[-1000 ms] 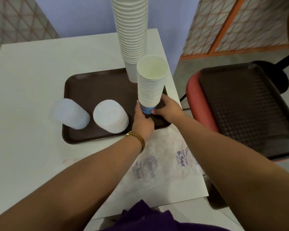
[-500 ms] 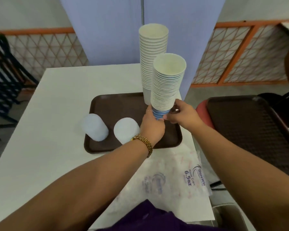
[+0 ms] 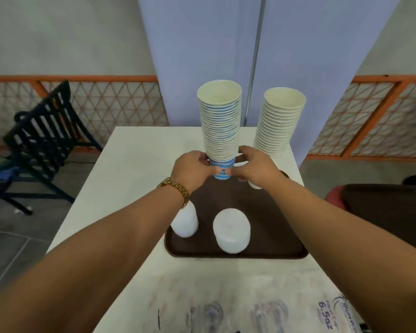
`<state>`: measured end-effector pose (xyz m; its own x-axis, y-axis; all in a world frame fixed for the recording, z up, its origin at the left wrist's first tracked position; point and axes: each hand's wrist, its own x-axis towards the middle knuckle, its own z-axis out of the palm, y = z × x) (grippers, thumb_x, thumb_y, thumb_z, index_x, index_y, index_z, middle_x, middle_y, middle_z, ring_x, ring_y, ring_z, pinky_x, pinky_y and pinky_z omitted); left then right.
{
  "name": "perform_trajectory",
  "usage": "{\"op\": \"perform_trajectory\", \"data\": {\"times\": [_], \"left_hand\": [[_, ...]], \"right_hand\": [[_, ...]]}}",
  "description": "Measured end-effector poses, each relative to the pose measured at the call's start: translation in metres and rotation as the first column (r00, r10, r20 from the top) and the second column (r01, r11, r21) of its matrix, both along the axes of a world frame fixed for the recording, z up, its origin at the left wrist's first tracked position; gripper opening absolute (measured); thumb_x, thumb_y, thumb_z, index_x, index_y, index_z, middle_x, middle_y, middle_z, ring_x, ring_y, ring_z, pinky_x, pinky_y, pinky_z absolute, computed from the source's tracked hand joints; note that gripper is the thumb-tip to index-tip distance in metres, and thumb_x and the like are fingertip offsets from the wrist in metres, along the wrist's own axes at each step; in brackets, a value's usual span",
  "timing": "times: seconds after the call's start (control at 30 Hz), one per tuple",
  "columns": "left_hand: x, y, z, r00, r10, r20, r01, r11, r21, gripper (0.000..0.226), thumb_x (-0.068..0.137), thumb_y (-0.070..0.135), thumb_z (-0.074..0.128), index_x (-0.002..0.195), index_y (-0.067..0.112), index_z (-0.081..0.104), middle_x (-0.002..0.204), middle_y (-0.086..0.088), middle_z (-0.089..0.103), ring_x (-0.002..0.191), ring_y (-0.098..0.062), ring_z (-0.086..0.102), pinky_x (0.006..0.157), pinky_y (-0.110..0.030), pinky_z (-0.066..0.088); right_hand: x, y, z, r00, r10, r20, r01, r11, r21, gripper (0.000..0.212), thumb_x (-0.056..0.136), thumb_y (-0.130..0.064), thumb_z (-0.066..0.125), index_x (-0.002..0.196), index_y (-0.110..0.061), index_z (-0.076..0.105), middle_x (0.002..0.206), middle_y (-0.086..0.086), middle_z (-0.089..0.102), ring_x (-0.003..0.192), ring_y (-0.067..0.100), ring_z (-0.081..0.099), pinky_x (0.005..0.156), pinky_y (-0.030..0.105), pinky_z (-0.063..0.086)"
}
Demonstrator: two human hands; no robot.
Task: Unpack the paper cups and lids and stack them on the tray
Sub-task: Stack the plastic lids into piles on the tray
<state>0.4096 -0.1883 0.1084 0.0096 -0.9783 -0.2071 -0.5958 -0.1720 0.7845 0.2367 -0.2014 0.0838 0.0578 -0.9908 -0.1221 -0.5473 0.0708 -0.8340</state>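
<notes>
Table point(image 3: 135, 164) bears a brown tray point(image 3: 269, 236) with one paper-cup stack point(image 3: 277, 126) at its far right corner and two lid stacks point(image 3: 231, 230) near its front. Left hand point(image 3: 192, 168) and right hand point(image 3: 255, 167) grip the blue bottom cup of a second cup stack point(image 3: 220, 121), held upright above the tray.

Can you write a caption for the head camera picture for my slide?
Both hands, left hand and right hand, hold a cup stack above the brown tray.

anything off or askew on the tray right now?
One stack of lids overhangs the tray's left rim instead of sitting fully on it. The other lid stack sits inside. The cup stack gripped by both hands looks straight.
</notes>
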Motion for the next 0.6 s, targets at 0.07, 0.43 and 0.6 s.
{"op": "perform_trajectory", "data": {"times": [0.07,0.43,0.6], "left_hand": [[0.022,-0.017,-0.014,1.0,0.005,0.011,-0.006,1.0,0.016,0.046,0.078,0.029,0.08,0.119,0.013,0.064,0.109,-0.001,0.071,0.098,-0.019,0.066,0.093,-0.041,0.055],[0.093,-0.086,-0.109,0.995,-0.054,0.081,0.042,0.989,0.144,0.04,0.076,0.026,0.082,0.111,0.015,0.065,0.104,0.002,0.071,0.095,-0.016,0.066,0.092,-0.036,0.054],[0.101,-0.099,-0.133,0.995,-0.057,0.084,0.044,0.987,0.157,0.044,0.076,0.027,0.082,0.114,0.014,0.064,0.105,0.001,0.071,0.098,-0.016,0.065,0.092,-0.034,0.052]], "right_hand": [[0.019,-0.017,-0.012,1.0,0.017,-0.002,-0.017,0.999,0.039,0.07,0.077,-0.025,0.082,0.139,-0.02,0.048,0.118,-0.003,0.062,0.097,0.017,0.065,0.073,0.033,0.062],[0.089,-0.082,-0.097,0.999,0.017,0.035,-0.027,0.953,0.302,0.071,0.074,-0.003,0.081,0.134,-0.014,0.046,0.114,0.008,0.06,0.1,0.029,0.065,0.078,0.043,0.061],[0.099,-0.091,-0.115,1.0,0.001,0.023,-0.009,0.941,0.339,0.068,0.074,-0.003,0.081,0.132,-0.016,0.047,0.119,0.007,0.059,0.103,0.028,0.063,0.077,0.042,0.061]]}}
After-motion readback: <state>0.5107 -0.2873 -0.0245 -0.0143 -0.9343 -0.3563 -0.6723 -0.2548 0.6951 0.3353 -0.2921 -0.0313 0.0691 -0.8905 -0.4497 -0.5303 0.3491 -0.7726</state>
